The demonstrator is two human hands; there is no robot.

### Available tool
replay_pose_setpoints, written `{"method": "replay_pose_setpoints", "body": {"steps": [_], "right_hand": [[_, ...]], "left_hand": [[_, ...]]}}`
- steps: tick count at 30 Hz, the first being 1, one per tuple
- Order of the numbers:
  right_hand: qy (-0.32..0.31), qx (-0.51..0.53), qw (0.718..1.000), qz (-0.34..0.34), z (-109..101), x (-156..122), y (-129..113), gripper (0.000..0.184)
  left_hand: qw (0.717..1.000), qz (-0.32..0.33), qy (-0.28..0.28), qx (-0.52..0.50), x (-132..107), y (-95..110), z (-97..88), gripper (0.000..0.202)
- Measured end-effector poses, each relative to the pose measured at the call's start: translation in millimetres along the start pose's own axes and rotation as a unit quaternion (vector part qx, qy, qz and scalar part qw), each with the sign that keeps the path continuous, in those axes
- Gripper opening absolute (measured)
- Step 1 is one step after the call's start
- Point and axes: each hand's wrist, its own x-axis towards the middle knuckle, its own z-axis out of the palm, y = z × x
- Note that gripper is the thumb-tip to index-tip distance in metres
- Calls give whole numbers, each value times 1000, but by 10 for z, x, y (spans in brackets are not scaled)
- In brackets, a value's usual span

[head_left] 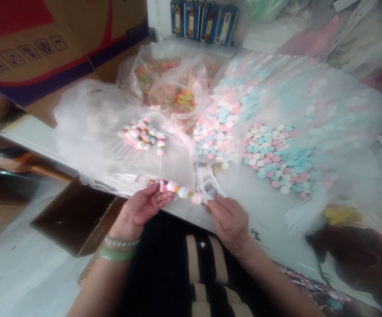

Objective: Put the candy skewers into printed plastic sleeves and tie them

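My left hand (146, 203), with a ring and wrist bracelets, pinches the left end of a candy skewer (182, 192). Round pink, white, blue and green pieces run along the skewer, which lies nearly level between both hands. At its right end my right hand (229, 218) has its fingers closed on a small printed wrapper (210, 182). The wrapper stands up from those fingers; whether the skewer's tip is inside it I cannot tell. Beyond my hands, several finished-looking candy skewers (141, 134) with white sticks lie on a clear plastic bag (101, 119).
Loose pastel candies (273, 154) spill from a large clear bag (336, 101) at the right. Behind lies a bag of small orange and green candies (184, 99). White sticks (299, 215) rest on the table's right side. An open cardboard box (75, 220) stands below left.
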Motion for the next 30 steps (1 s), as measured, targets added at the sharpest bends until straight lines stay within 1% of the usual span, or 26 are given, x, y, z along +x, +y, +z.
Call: {"method": "replay_pose_setpoints", "body": {"steps": [3, 7, 13, 17, 22, 25, 27, 30], "right_hand": [[14, -3, 1000, 10, 2, -6, 0, 23], [20, -17, 1000, 1, 15, -19, 6, 24], [18, -24, 999, -20, 26, -42, 10, 25], [24, -17, 999, -27, 38, -58, 16, 26], [26, -19, 999, -32, 47, -82, 12, 26], [12, -6, 999, -31, 52, -96, 11, 28], [7, 17, 1000, -21, 58, -96, 14, 31], [0, 82, 997, 11, 60, -73, 17, 31]], "left_hand": [[1000, 13, -12, 12, -2, -6, 13, 28], [999, 35, -16, 14, -2, -29, 15, 25], [994, 92, 57, 16, 1, -42, 62, 24], [991, 116, 71, 16, 8, -32, 92, 22], [992, 116, 56, 11, 22, -60, 75, 23], [992, 114, 47, 7, 32, -70, 48, 20], [993, 115, 37, -1, 39, -65, 29, 17], [992, 124, 18, -21, 43, -49, 10, 16]]}}
